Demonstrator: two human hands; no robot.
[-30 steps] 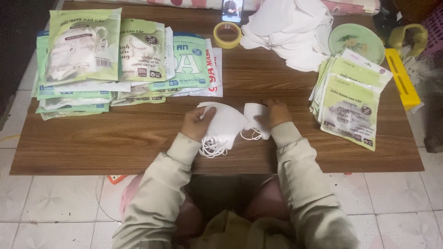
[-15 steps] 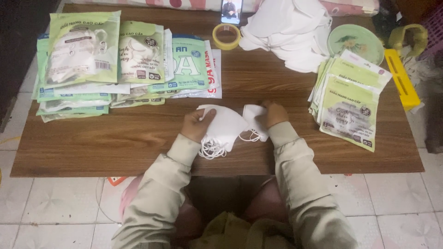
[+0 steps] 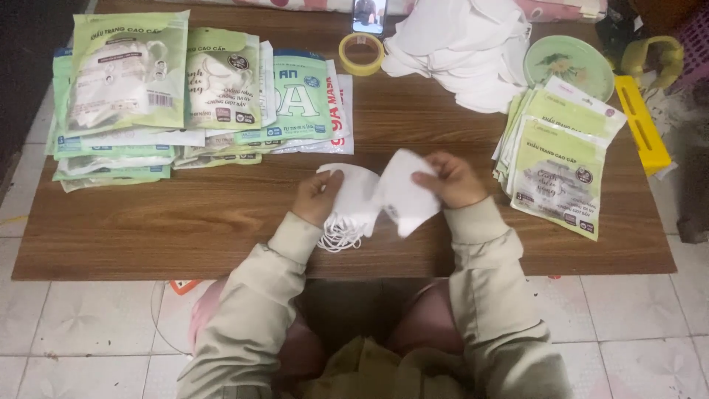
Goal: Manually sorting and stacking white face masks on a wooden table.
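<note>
**Two hands, soft white masks at table centre**

The left hand [image 3: 319, 196] presses curled fingers onto a small stack of folded white face masks [image 3: 353, 201], soft cloth with thin elastic loops spilling at 6 o'clock. The right hand [image 3: 452, 179] pinches one lifted mask [image 3: 405, 193] by its edge, just beside the stack. Both lie over the wood-grain table [image 3: 185, 222]. At 10 o'clock: glossy green filled packets [image 3: 129, 74], too overlapped to count. At 3 o'clock: flat empty packets [image 3: 561, 155]. At 12 o'clock: one tape roll [image 3: 361, 53] and heaped loose masks [image 3: 458, 52]. At 1 o'clock, one green round plate [image 3: 569, 65].
</note>
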